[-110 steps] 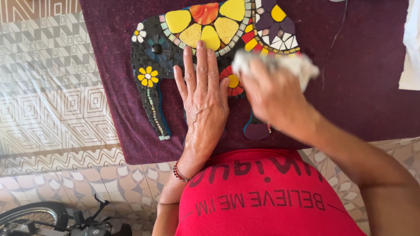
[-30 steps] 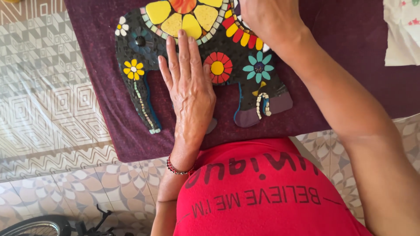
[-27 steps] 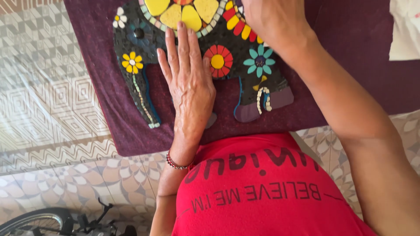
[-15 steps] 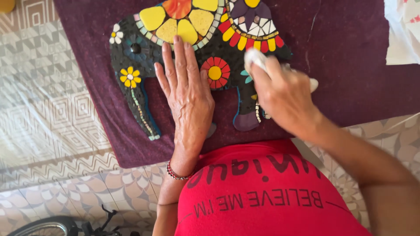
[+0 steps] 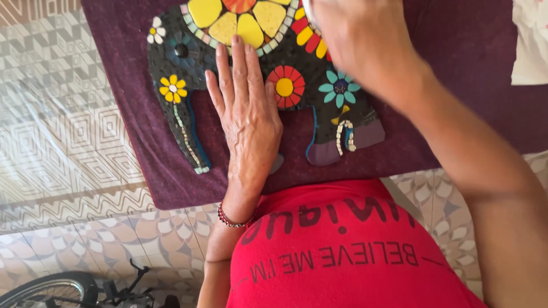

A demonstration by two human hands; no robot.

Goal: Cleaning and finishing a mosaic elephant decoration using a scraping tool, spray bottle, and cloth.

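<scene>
We see our left hand (image 5: pixel 248 117) lying flat on a mosaic elephant (image 5: pixel 268 74). Its fingers (image 5: pixel 240 63) are stretched out and spread a little, and they hold nothing. They just press down on the dark body of the elephant. Right beside the thumb is a red flower (image 5: pixel 285 87) with a yellow middle. Past our fingertips is a big yellow flower (image 5: pixel 240 20) on the elephant's back. Off to the left of our fingers is a small yellow flower (image 5: pixel 172 87), and the long trunk (image 5: pixel 188 140) hangs down beside our hand.

Our right hand (image 5: pixel 357 40) is up at the top, over the elephant's back. It looks curled up, but we cannot tell if it grips anything, because the fingers are hidden. Just under this hand is a teal flower (image 5: pixel 339 86).

The elephant lies on a purple cloth (image 5: pixel 456 74), which covers the table (image 5: pixel 68 142) with its pale patterned top. A red bead bracelet (image 5: pixel 231 219) sits on our left wrist. Our red shirt (image 5: pixel 342 251) fills the bottom, and a bicycle wheel (image 5: pixel 51 291) peeks in at the bottom left corner.
</scene>
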